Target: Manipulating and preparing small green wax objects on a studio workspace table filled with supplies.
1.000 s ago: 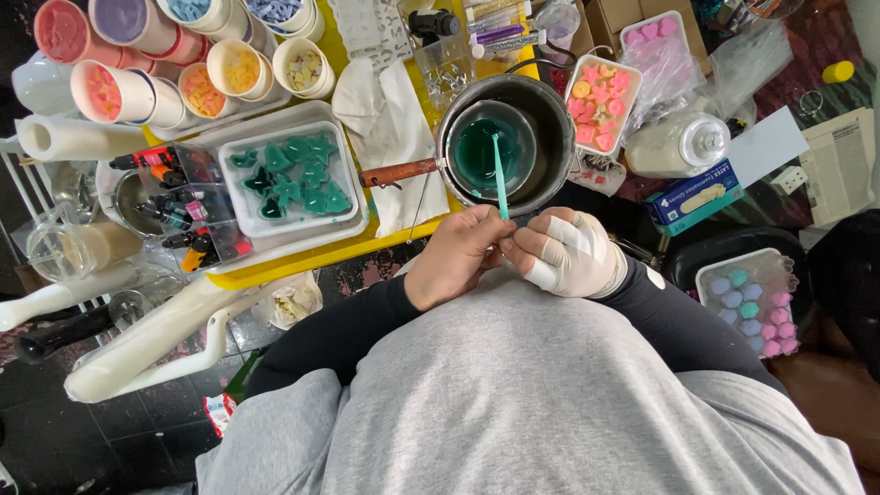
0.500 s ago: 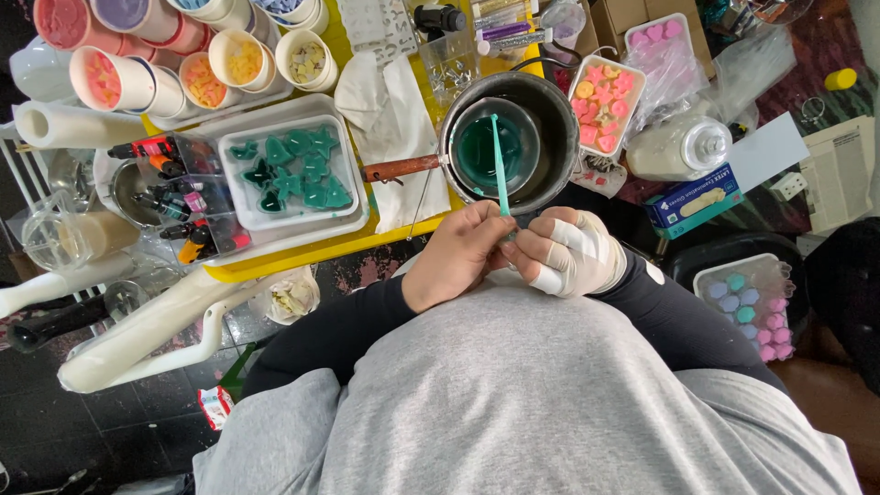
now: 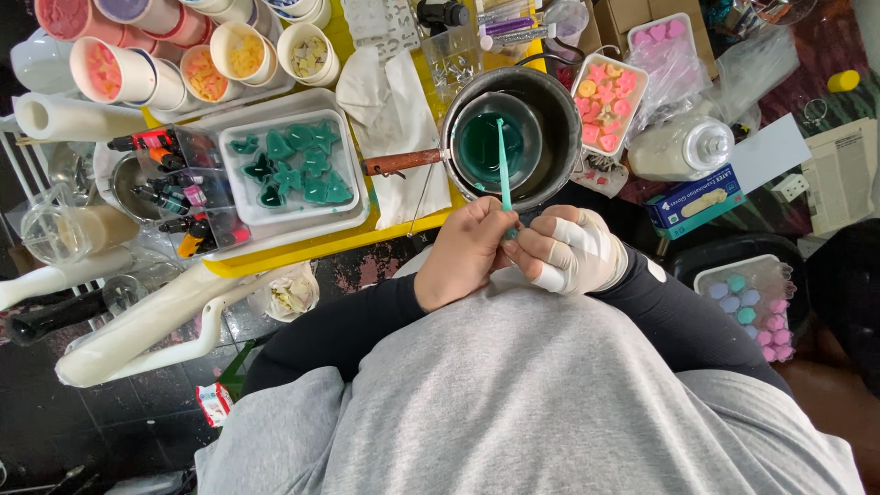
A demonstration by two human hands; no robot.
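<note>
I see my left hand [image 3: 467, 252] and gloved right hand [image 3: 573, 252] with fingers clamped together on the teal stick [image 3: 503, 174], its tip reaching just beyond them into the green-filled pot [image 3: 509, 137], steadying it upright.

I'm seeing my left hand [image 3: 467, 252] and bandaged right hand [image 3: 573, 252] pinching a teal stick [image 3: 503, 170], tip pointing at twelve o'clock into the pot [image 3: 550, 110] of green liquid, tray of green shapes [image 3: 298, 170] lying at nine o'clock.
</note>
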